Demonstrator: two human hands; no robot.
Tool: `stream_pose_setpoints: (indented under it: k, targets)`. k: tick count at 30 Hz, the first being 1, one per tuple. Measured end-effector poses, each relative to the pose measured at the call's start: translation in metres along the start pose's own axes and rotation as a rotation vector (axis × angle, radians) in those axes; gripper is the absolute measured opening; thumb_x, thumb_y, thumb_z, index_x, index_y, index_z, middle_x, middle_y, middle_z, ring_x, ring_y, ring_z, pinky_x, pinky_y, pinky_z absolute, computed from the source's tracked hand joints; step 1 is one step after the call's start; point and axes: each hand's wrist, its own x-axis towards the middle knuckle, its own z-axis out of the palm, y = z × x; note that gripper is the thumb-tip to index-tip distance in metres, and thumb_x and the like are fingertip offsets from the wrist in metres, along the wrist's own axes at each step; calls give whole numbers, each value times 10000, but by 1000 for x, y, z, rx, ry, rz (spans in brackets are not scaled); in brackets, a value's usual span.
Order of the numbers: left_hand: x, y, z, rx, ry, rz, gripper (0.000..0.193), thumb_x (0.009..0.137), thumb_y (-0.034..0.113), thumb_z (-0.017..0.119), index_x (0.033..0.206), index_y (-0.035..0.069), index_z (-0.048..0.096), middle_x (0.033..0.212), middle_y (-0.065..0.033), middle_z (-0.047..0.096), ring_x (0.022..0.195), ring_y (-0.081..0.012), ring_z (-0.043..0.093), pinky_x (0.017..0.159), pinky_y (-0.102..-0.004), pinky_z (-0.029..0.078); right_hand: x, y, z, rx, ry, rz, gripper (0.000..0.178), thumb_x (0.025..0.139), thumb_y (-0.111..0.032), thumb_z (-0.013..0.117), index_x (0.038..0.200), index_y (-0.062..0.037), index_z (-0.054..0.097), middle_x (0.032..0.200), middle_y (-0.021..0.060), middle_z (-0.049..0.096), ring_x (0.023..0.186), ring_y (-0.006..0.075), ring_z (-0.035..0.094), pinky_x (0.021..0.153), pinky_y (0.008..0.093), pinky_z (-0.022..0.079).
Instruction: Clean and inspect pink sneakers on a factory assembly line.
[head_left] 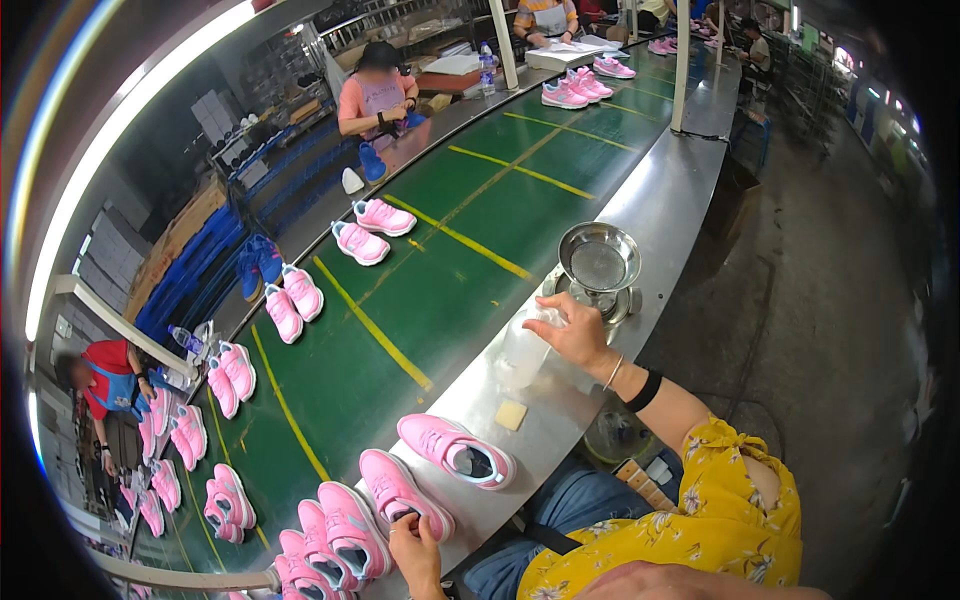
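At the lower middle my left hand [415, 548] is closed at the heel opening of a pink sneaker [398, 487] on the metal ledge; its fingertips are partly hidden at the collar. My right hand [575, 338] reaches out over the ledge, thumb and fingers curled around the top of a translucent whitish plastic container [520, 358], whose exact kind is unclear. Just beyond that hand stands a metal dish on a base [598, 258]. Between my hands, another pink sneaker [455, 448] lies with its opening toward me, near a small pale yellow square pad [510, 415].
A green conveyor belt [480, 230] with yellow stripes carries several pairs of pink sneakers [300, 292]. More pink sneakers [330, 530] crowd the ledge at my left. A white post [680, 70] rises from the ledge. Across the belt, a person in pink [375, 100] handles something blue.
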Motion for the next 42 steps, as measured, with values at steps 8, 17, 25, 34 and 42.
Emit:
stream_pose_setpoints:
  k: [8,17,25,34,42]
  targets:
    - [34,-5,3,304,-259,-76,412,879,382,694,832,-28,712,829,-218,702,744,-414,668,684,-480,504,7,-6,57,1205,45,760,477,885,-341,772,1148,28,624,1076,104,702,957,205,695,821,324,584]
    - [40,-11,21,501,-315,-110,543,804,471,742,771,-68,691,811,-297,666,790,-455,661,731,-500,513,-11,12,85,1662,-72,975,302,1012,-243,590,1224,-28,584,1192,102,635,1099,212,645,979,346,561]
    - [33,-14,26,411,-236,-54,482,839,393,728,744,-75,657,793,-311,643,786,-480,633,721,-510,487,-4,17,86,1580,-84,972,315,1038,-261,541,1248,-29,577,1252,106,616,1146,195,623,980,295,553]
    - [23,-34,13,208,-153,-106,457,902,317,696,694,-70,571,676,-223,615,643,-362,587,618,-455,429,16,14,42,502,213,415,472,835,-274,828,1177,-8,640,1003,61,733,861,192,723,737,314,591]
    - [-22,-45,8,-511,66,-237,340,970,217,652,763,-41,571,651,10,474,641,-87,404,560,-309,345,18,2,41,-193,28,-437,343,781,-258,842,1028,-90,672,936,81,731,804,278,711,702,352,566]
